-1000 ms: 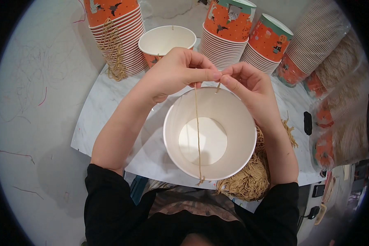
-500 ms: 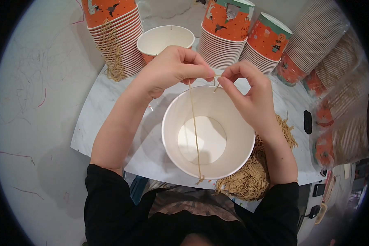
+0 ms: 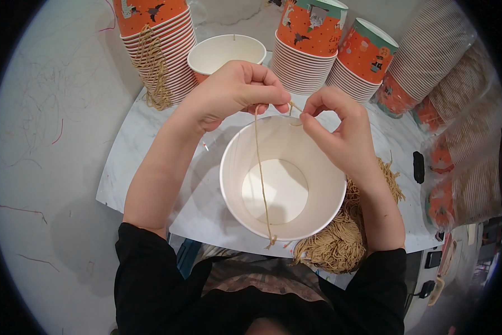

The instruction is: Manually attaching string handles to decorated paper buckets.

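Observation:
A white-lined paper bucket [image 3: 320, 173] stands on the table with its open top facing up. Tan string [image 3: 261, 177] crosses its mouth, knotted at the near rim, and runs up to the far side. There my left hand [image 3: 241, 89] pinches the string just above the far rim. To its right, the thumb and forefinger of my right hand [image 3: 343, 125] close on the string's short end, stretched between both hands. A bit of string passes at the far rim near a hole. A tangled bundle of tan strings [image 3: 334, 243] lies beside the bucket, under my right forearm.
A stack of orange paper buckets [image 3: 164, 61] with looped string stands back left. A single bucket [image 3: 226, 53] is beside it. Two more stacks [image 3: 304, 70] rise behind my hands. Plastic-wrapped stacks [image 3: 429, 50] line the right, near a small black object [image 3: 418, 166] on the white table [image 3: 142, 151].
My right hand has shifted slightly right and down, drawing the string's short end away from my left hand. The left hand stays nearly in place, and the bucket has not visibly moved.

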Motion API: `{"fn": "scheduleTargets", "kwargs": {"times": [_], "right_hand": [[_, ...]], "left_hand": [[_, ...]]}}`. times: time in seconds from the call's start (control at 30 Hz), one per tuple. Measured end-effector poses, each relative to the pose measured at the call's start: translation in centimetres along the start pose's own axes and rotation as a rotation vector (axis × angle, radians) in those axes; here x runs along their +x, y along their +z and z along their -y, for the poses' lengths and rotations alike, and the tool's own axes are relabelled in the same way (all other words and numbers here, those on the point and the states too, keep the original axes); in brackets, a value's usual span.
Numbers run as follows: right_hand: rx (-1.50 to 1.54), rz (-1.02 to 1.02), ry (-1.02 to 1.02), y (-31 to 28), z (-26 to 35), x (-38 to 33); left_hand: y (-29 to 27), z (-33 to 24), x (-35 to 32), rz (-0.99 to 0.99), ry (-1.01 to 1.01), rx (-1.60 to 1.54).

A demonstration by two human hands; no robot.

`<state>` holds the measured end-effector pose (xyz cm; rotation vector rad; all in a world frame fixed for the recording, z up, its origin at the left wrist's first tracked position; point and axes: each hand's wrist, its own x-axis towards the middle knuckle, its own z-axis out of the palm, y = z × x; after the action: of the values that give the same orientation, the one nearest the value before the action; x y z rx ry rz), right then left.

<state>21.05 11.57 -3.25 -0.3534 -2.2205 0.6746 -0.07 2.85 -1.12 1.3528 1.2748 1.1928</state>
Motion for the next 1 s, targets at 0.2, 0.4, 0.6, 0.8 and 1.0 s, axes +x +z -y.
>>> {"fn": "scheduleTargets", "kwargs": {"times": [0.2,0.4,0.6,0.8,1.0], "right_hand": [[0.053,0.024,0.062,-0.2,0.1,0.0],[0.086,0.012,0.008,-0.1,0.0,0.0],[0.107,0.000,0.018,0.2,0.2,0.0],[0.065,0.043,-0.009,0.1,-0.1,-0.1],[0.021,0.054,0.010,-0.3,0.2,0.0]], "left_hand": [[-0.5,-0.3,-0.2,0.039,-0.028,0.022],[0.8,-1.2,-0.6,0.021,-0.058,0.035],[0.8,0.0,-0.4,0.063,0.078,0.149],[0.4,-0.1,-0.5,-0.021,0.078,0.258],[0.1,-0.2,-0.6,-0.030,0.106,0.230]]}}
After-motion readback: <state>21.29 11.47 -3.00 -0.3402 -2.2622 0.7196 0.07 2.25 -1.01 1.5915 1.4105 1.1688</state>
